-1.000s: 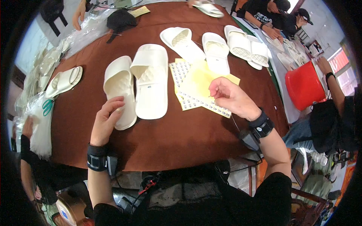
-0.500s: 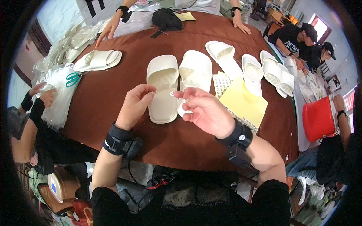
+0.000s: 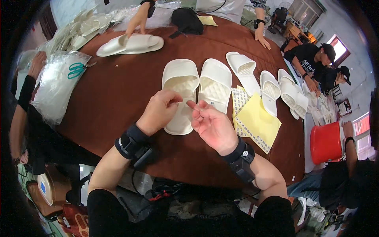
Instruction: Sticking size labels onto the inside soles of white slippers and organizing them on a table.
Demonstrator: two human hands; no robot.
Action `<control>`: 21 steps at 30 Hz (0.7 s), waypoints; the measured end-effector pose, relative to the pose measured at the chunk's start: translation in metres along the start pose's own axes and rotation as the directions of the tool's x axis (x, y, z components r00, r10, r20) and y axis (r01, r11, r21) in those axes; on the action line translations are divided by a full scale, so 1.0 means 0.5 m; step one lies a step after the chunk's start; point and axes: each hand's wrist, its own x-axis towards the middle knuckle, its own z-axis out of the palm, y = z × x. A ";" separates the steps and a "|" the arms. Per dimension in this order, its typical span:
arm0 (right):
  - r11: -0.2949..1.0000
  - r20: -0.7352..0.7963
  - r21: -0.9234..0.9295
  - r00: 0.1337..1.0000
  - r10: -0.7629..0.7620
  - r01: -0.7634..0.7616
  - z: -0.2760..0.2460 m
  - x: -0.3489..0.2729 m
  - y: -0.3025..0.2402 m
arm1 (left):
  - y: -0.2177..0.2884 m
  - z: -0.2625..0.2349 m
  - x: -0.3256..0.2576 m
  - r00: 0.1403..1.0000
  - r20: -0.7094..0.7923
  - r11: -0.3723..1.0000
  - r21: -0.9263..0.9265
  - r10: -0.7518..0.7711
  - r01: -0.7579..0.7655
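Brown cloth covers the surface point(image 3: 118, 87), and across it a co-worker's hand point(image 3: 138, 20) touches another pair of slippers point(image 3: 134, 44). On my feed, the near left slipper point(image 3: 179, 73) lies flat just beside the near right slipper point(image 3: 221, 79), toes pointing away. My left hand point(image 3: 160, 111) hangs over the left slipper, its grip with thumb and forefinger close together; I cannot tell whether they pinch anything. My right hand point(image 3: 215, 124) is half turned up, its grip loosely spread, forefinger reaching toward that insole. Yellow label sheets point(image 3: 258, 120) lie to the right. The right slipper's insole bears a small blue mark point(image 3: 212, 103), so I judge the step as labelling its mate; that calls for a centred, light fingertip press.
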 end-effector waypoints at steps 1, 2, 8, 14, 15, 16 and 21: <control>1.000 -0.003 -0.002 1.000 0.001 -0.001 0.000 0.000 0.001 | -0.004 0.001 0.000 1.000 0.000 1.000 -0.004 -0.002 0.002; 1.000 0.004 0.017 1.000 -0.006 0.006 -0.001 0.000 0.002 | -0.009 0.002 0.000 1.000 0.005 0.999 0.025 0.021 -0.021; 0.995 0.024 0.098 1.000 0.013 -0.015 -0.001 0.004 0.008 | -0.011 0.001 -0.003 1.000 0.019 1.000 0.009 -0.004 0.004; 1.000 -0.022 0.002 1.000 -0.009 0.009 0.011 0.002 0.008 | -0.016 0.006 -0.004 0.995 0.043 0.989 0.115 0.086 -0.090; 1.000 -0.030 -0.018 0.999 -0.014 0.014 0.014 0.002 0.006 | -0.019 0.007 -0.005 0.989 0.045 0.975 0.169 0.140 -0.145; 1.000 -0.034 -0.015 0.999 -0.012 0.011 0.014 0.003 0.006 | -0.018 0.007 -0.005 0.990 0.048 0.975 0.169 0.136 -0.142; 1.000 -0.021 0.004 0.999 -0.026 0.026 0.014 -0.002 0.002 | -0.012 0.007 -0.003 0.991 0.061 0.979 0.161 0.121 -0.129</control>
